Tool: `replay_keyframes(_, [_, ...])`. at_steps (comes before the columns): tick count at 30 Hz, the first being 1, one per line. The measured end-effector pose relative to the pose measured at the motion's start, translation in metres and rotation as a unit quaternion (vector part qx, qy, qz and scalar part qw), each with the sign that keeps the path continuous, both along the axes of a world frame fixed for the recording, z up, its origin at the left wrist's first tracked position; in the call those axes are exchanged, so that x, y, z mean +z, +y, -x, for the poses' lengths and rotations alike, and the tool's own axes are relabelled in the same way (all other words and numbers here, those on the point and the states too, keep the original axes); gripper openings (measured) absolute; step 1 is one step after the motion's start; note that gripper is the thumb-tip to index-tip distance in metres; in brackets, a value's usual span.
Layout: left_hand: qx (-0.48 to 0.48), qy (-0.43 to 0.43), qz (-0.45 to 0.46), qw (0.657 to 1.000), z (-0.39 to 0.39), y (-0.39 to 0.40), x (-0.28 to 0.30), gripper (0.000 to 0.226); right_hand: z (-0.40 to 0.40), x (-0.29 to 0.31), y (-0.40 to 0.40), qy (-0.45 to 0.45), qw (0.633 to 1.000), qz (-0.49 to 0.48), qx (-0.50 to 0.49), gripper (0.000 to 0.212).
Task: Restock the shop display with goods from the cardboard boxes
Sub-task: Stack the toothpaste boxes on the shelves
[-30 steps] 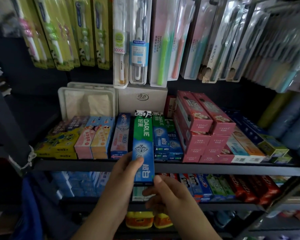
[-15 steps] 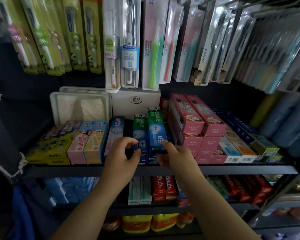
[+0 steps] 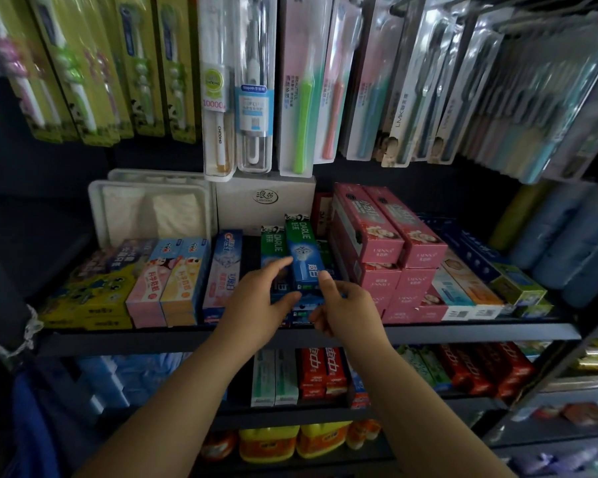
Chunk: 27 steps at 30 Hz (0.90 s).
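Note:
A green-and-blue Darlie toothpaste box lies on top of a stack of the same boxes, mid-way along the dark shelf. A second Darlie box lies just left of it. My left hand hovers at the stack's front left; its straight index finger touches the top box and its thumb is spread below. From the right, my right hand touches the front end of the top box with its raised index finger. Neither hand grips a box. No cardboard box is in view.
Pink toothpaste boxes are stacked right of the Darlie stack, with a Crest box and children's toothpaste boxes to the left. Toothbrush packs hang low above the shelf. A lower shelf holds red boxes.
The Darlie box, held in front of the shelf edge a second ago, now lies on top of the stack. Both hands have let go and keep only fingertips on it.

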<state>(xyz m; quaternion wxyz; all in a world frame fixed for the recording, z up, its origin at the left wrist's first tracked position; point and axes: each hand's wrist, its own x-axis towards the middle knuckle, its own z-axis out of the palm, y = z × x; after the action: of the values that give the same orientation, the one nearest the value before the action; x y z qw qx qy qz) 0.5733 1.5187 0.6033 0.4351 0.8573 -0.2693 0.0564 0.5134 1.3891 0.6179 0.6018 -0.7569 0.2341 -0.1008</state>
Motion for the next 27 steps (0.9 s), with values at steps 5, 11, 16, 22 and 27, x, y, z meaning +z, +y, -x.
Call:
replay_keyframes(5, [-0.002,-0.055,-0.027,0.998,-0.009,-0.005,-0.001,0.056,0.003,-0.007,-0.001,-0.02,0.998,-0.05,0.024,0.042])
replay_keyframes(11, [0.004,-0.079,-0.021,0.997,-0.016,-0.01,-0.006,0.055,0.009,-0.013,-0.004,-0.022,0.996,-0.077,0.042,0.038])
replay_keyframes(16, [0.023,-0.11,-0.033,0.993,-0.015,-0.013,-0.011,0.06,0.013,-0.016,-0.006,-0.016,0.996,-0.067,0.064,0.041])
replay_keyframes(22, [0.038,-0.108,-0.021,0.993,-0.015,-0.015,-0.015,0.057,0.017,-0.022,-0.008,-0.019,0.996,-0.061,0.07,0.042])
replay_keyframes(27, [0.032,-0.1,-0.027,0.994,-0.017,-0.013,-0.012,0.057,0.016,-0.028,-0.007,-0.017,0.996,-0.053,0.076,0.046])
